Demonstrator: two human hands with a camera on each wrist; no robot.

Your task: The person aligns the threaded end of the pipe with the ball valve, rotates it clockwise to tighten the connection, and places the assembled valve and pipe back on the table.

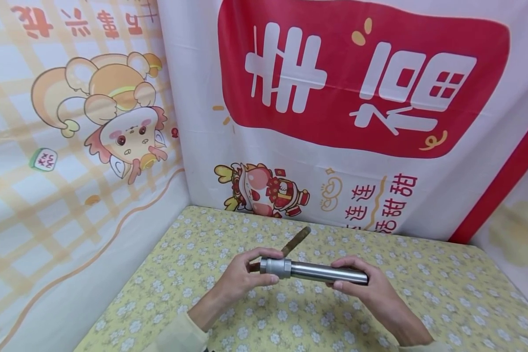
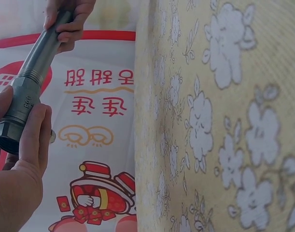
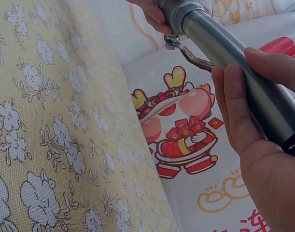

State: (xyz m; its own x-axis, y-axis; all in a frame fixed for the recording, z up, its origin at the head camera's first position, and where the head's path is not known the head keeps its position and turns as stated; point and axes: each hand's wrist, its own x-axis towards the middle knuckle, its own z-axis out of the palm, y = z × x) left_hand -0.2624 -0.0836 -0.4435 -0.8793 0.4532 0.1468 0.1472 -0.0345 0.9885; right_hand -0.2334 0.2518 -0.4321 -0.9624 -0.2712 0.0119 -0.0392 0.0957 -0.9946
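Observation:
A metal ball valve (image 1: 277,268) sits on the end of a smooth steel pipe (image 1: 318,272), joined at a threaded collar. My left hand (image 1: 239,277) grips the valve body, its thumb on the near side and fingers over the far side. Around the pipe's other end, my right hand (image 1: 371,284) curls its fingers and thumb. The valve's brownish lever handle (image 1: 297,241) sticks out away from me; in the right wrist view the lever (image 3: 195,60) looks bent near its nut. The left wrist view shows the valve's open hexagonal end (image 2: 9,135). Pipe and valve are held above the table.
A table with a yellow floral cloth (image 1: 167,293) lies under my hands. Behind it hangs a white printed sheet with a large red patch (image 1: 339,117). At the left stands a checked printed sheet (image 1: 70,195) with cartoon figures.

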